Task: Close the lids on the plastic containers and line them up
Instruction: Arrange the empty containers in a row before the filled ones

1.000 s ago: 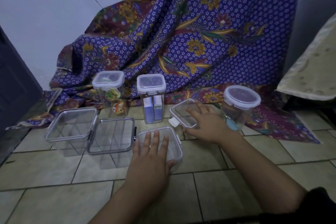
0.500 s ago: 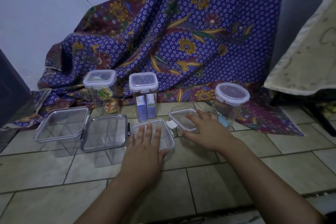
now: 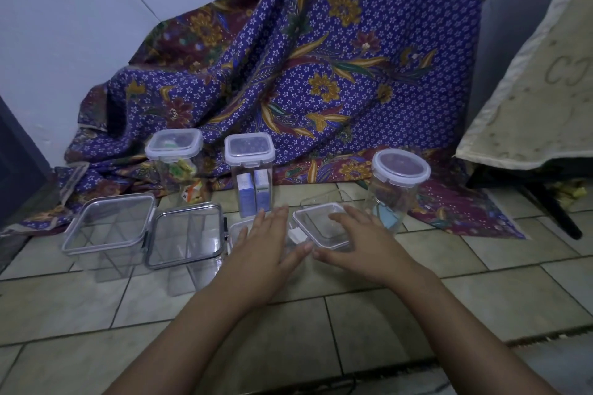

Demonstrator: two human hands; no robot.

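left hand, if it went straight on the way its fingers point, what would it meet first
Probably the tall square container holding two blue boxes, standing just beyond the left hand, though the gap is hard to judge.

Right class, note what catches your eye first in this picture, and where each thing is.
The purple flowered cloth draped against the back wall dominates. Centre front, on the pale tiled floor, the left hand rests on one small clear plastic box and the right hand on a second box beside it. Three tall lidded clear plastic jars stand behind them, before the cloth.
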